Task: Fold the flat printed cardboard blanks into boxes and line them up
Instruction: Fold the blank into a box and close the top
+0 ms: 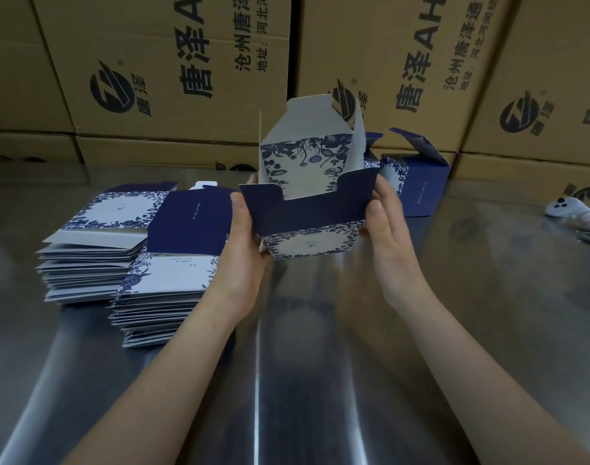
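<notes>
**Half-formed box held in both hands, centre frame**

Lower frame: shiny metal surface [287, 380], streaked with glare.

Centre: left hand [245, 253] grips the box [307, 213] at its left edge. The thumb lies on the navy front flap and the fingers are hidden behind. Right hand [387, 229] grips the right edge, thumb in front, fingers round the back. The box is upright and held up over the surface. A floral panel sits low at the front, with white flaps standing open on top.

Left of centre: near stack [159, 297] of flat blanks, just beside the left wrist, with a navy and floral sheet on top. Far stack [92, 250] sits behind it, further left.

Right of centre, behind the right hand: folded boxes [421, 186] stand on the surface, lids raised.

Right edge: white controller [575, 213] lying on the surface.

Top of frame: brown cartons [172, 62] with black print, stacked wall to wall.
</notes>
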The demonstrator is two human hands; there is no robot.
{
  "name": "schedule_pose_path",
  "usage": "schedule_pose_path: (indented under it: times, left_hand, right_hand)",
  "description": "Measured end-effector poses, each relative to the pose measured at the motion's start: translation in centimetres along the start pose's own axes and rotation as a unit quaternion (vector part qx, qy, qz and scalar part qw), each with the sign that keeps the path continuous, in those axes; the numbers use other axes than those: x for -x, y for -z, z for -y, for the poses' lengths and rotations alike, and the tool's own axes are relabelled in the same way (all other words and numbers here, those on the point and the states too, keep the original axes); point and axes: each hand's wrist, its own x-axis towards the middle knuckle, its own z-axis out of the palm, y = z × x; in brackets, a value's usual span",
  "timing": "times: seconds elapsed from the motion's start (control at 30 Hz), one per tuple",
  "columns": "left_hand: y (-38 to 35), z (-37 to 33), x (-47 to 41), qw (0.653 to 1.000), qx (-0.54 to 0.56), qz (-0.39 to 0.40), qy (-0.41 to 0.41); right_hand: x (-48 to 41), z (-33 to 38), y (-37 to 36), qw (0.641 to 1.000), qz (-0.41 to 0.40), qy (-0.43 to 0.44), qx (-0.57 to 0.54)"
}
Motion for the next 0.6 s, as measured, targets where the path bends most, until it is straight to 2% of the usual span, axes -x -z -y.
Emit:
schedule_pose_path:
  times: [0.3,0.6]
  left_hand:
    - [0.1,0.1,0.1,0.992,-0.123,0.002,-0.024]
    - [0.0,-1.0,0.5,0.986,-0.16,0.025,-0.047]
  right_hand:
    - [0.1,-0.3,0.2,0.995,-0.059,0.069,0.044]
    - [0.0,-0.3,0.3,0.993,-0.092,0.046,0.058]
